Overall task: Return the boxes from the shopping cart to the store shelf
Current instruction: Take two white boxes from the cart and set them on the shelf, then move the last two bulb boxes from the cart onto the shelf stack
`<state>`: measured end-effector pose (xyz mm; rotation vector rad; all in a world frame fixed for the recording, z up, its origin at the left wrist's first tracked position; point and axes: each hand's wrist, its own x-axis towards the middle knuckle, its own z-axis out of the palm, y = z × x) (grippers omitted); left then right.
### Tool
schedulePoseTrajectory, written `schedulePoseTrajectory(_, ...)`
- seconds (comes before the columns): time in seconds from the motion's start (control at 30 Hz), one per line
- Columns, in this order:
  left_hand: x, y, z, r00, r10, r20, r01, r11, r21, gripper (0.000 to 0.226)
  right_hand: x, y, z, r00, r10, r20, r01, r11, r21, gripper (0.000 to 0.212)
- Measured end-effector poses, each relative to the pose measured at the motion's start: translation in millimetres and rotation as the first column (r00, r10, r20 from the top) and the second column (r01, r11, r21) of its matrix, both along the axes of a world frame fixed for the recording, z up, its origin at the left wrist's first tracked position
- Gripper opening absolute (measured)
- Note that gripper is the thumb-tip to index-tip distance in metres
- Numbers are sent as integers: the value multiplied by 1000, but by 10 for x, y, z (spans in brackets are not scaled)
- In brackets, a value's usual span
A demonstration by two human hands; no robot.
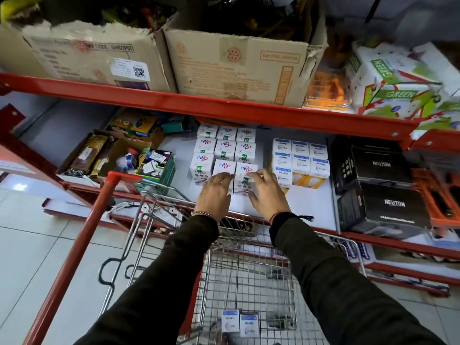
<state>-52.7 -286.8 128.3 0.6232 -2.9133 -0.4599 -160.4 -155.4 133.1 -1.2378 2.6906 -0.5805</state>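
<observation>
The left hand [216, 195] and right hand [266, 192] lie fingers spread, unclenched, on two front white boxes [245, 170] on the store shelf [308, 202]. Their lower faces are hidden by the hands. Below the wrists, two boxes [240, 322] remain in the shopping cart [249, 275], print illegible.

One head view only, worn on the person's head, wide-angle, so straight edges bow near the frame borders. It looks forward and steeply down from above the cart [249, 277], which fills 6 o'clock close under the lens. The shelf [308, 202] lies just beyond, from the centre to 3 o'clock, near enough to read box labels. The red beam [224, 105] of the upper level crosses from 9 to 3 o'clock, with cartons [239, 66] above it at 12. Floor tiles [37, 257] show at 8 o'clock. Both sleeves [161, 290] enter from 6.
</observation>
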Motion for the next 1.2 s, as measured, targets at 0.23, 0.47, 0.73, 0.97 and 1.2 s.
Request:
schedulePoseTrajectory(0.23, 536, 552, -349, 992, -52, -112, 52, 999, -2, 45, 537, 487, -327, 998, -9, 61, 12, 999, -42, 37)
schedulePoseTrajectory(0.47, 1209, 1003, -1086, 982, -94, 165, 78, 992, 101, 45, 1117, 995, -931, 973, 6, 231, -60, 972, 229, 47)
schedulePoseTrajectory(0.73, 1629, 1324, -1859, 769, -258, 584, 122, 958, 261, 75, 1638, 1394, -1740, 900, 52, 432, -291, 811, 507, 65)
schedulePoseTrajectory(0.97, 1634, 1587, -2479, 645, -234, 728, -6, 950, 311, 56, 1804, 1460, -2266, 883, 113, 455, -411, 654, 636, 70)
schedulePoseTrajectory(1.2, 1647, 1681, -2595, 650, -197, 734, 14, 969, 247, 47, 1846, 1476, -2451, 878, 107, 466, -408, 675, 615, 67)
